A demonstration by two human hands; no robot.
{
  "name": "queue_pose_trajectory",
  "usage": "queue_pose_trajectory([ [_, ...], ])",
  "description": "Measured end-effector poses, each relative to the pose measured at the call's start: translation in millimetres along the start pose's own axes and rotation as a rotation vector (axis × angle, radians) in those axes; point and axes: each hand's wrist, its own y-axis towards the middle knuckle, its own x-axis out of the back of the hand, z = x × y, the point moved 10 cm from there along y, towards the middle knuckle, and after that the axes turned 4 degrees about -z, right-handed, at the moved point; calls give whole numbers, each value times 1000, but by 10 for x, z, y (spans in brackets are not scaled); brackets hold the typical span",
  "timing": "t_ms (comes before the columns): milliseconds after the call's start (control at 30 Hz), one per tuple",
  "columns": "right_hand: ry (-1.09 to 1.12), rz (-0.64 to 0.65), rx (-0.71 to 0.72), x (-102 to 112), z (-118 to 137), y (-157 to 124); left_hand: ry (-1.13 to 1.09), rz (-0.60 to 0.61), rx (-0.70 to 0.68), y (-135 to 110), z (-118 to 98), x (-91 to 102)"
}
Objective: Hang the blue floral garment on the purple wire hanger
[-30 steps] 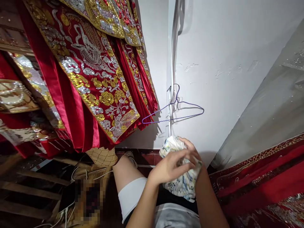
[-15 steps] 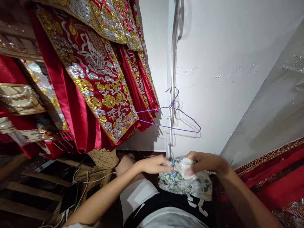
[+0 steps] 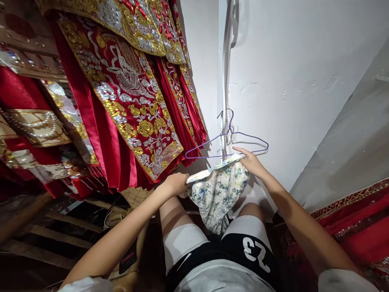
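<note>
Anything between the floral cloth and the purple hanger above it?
Nothing visible. The floral cloth, stretched between the left hand and right hand, sits just below the purple hanger. The red embroidered garments hang off to the left, apart.

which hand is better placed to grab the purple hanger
Right, probably: the right hand holds the floral cloth just below the purple hanger, while the left hand grips the other end, lower and farther off.

Left hand [image 3: 175, 184] fingertips hidden under floral cloth [image 3: 217, 194]; red robes [image 3: 127, 101] cropped at top.
</note>
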Motion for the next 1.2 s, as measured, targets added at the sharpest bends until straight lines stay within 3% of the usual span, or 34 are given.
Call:
queue_pose_trajectory([
  [100, -52, 64, -12, 21, -188, -19, 59, -34, 30, -16, 53, 76],
  [233, -61, -14, -2, 272, -195, -122, 135, -71, -3, -60, -54, 236],
  [333, -72, -18, 3, 258, -205, -120, 238, -30, -41, -77, -164, 317],
  [500, -50, 71, -77, -70, -430, -131, 377, 154, -35, -138, -112, 165],
  [600, -77, 32, -40, -14, -428, -223, 351, 181, -57, -187, -115, 71],
  [900, -296, -167, -48, 791, -88, -454, 261, 38, 12, -10, -283, 422],
  [1200, -312, -185, -33, 686, 33, -569, 217, -209, -70, -59, -109, 500],
])
